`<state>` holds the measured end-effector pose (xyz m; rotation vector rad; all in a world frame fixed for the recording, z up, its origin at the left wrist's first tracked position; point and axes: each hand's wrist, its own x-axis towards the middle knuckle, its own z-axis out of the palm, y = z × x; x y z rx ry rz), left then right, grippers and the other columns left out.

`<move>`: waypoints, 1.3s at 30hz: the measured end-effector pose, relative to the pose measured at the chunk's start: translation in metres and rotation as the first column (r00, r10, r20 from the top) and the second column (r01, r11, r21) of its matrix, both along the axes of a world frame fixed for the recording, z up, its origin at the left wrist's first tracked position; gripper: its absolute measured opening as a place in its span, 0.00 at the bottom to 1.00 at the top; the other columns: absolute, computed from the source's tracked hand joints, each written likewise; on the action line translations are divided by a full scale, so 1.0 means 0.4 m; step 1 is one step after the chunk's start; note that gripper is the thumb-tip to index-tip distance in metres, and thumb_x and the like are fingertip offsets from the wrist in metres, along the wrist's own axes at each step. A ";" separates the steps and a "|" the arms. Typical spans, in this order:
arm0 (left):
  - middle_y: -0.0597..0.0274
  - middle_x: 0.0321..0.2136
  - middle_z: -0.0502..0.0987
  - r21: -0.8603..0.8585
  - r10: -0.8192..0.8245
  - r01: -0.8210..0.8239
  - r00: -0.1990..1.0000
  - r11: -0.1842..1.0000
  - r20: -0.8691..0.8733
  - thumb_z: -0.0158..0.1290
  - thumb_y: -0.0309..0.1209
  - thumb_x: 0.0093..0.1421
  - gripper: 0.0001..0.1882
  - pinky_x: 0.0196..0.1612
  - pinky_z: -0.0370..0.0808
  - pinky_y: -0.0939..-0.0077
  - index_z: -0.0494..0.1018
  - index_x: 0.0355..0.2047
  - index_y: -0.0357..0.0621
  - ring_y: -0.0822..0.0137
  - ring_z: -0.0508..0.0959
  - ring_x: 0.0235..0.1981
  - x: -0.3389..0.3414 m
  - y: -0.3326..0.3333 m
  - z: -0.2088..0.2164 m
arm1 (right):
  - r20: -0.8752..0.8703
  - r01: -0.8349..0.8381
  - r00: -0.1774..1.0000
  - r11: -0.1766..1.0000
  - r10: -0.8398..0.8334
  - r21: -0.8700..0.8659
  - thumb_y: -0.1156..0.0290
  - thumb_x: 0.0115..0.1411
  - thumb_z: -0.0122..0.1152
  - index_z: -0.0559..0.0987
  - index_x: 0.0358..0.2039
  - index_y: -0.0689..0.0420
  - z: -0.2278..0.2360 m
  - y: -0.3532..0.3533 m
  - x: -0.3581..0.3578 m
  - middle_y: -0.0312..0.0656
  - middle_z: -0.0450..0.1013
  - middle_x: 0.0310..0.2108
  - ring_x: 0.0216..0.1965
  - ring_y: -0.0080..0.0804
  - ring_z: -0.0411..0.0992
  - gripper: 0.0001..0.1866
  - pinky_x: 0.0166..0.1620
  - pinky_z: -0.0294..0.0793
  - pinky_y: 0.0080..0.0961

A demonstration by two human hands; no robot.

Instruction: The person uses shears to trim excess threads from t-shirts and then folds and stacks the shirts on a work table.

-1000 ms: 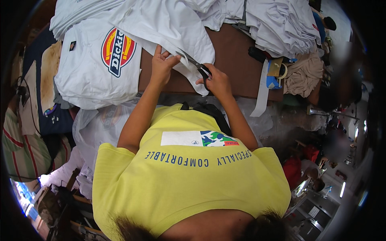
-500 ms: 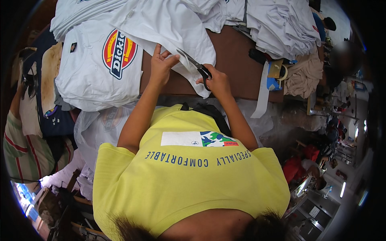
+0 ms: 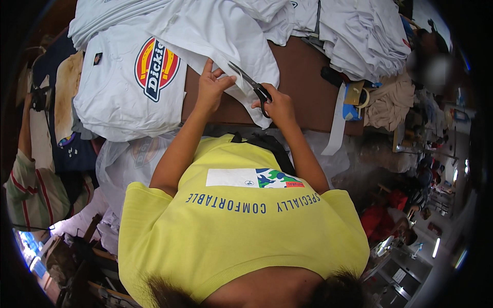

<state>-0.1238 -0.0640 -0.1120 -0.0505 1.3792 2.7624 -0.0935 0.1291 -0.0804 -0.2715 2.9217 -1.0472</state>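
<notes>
A white T-shirt (image 3: 226, 33) lies draped over the table's front, its hem running diagonally toward me. My left hand (image 3: 210, 91) is at that hem, index finger raised and thumb over the cloth; the hem appears pinched there, though the exact contact is partly hidden. Black-handled scissors (image 3: 245, 75) are in my right hand (image 3: 279, 106), fingers through the loops. Their blades point up and left, over the shirt beside my left thumb. To the left lies a folded white T-shirt (image 3: 110, 110) with a large red, yellow and blue chest print (image 3: 156, 69).
White shirts are piled at the back right (image 3: 364, 36) and back left (image 3: 110, 18) of the brown tabletop (image 3: 303, 97). A tape roll (image 3: 363, 98), a hanging white strip (image 3: 336, 123) and beige cloth (image 3: 390, 105) are at the right. A person in a striped sleeve (image 3: 38, 190) is at far left.
The view has shifted slightly, moving the table a little to the right and down. My hands keep nearly the same hold on the shirt and scissors. The person at left has moved an arm.
</notes>
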 end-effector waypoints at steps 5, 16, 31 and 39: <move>0.52 0.39 0.72 0.007 0.011 -0.011 1.000 1.000 -0.004 0.55 0.15 0.47 0.40 0.41 0.73 0.78 0.48 0.59 0.40 0.66 0.77 0.37 0.005 0.003 0.001 | -0.097 0.003 0.995 0.998 0.004 0.065 0.54 0.34 0.72 0.72 0.42 0.50 0.040 -0.025 -0.002 0.40 0.70 0.22 0.22 0.39 0.70 0.32 0.27 0.68 0.31; 0.50 0.40 0.72 0.002 0.004 -0.004 1.000 1.000 -0.011 0.54 0.15 0.47 0.42 0.41 0.74 0.78 0.46 0.60 0.40 0.65 0.77 0.37 0.009 0.005 -0.003 | 0.019 0.006 1.000 0.999 -0.005 -0.039 0.60 0.37 0.71 0.72 0.38 0.51 0.013 -0.015 -0.005 0.42 0.67 0.14 0.16 0.42 0.69 0.26 0.24 0.67 0.34; 0.50 0.39 0.73 -0.040 -0.024 0.023 0.999 0.999 -0.031 0.53 0.15 0.48 0.42 0.40 0.74 0.78 0.43 0.60 0.36 0.66 0.77 0.37 0.015 0.008 -0.001 | -0.142 -0.019 0.989 0.998 0.028 0.065 0.50 0.32 0.72 0.72 0.42 0.48 0.023 -0.037 -0.026 0.39 0.66 0.20 0.21 0.36 0.68 0.35 0.26 0.67 0.31; 0.49 0.41 0.72 -0.025 -0.027 0.026 0.999 0.999 -0.039 0.53 0.15 0.48 0.42 0.39 0.75 0.77 0.43 0.61 0.38 0.65 0.78 0.37 0.017 0.008 -0.005 | -0.176 -0.013 0.984 0.998 0.025 0.068 0.53 0.34 0.72 0.74 0.38 0.51 0.011 -0.037 -0.027 0.41 0.67 0.14 0.18 0.39 0.70 0.30 0.23 0.68 0.31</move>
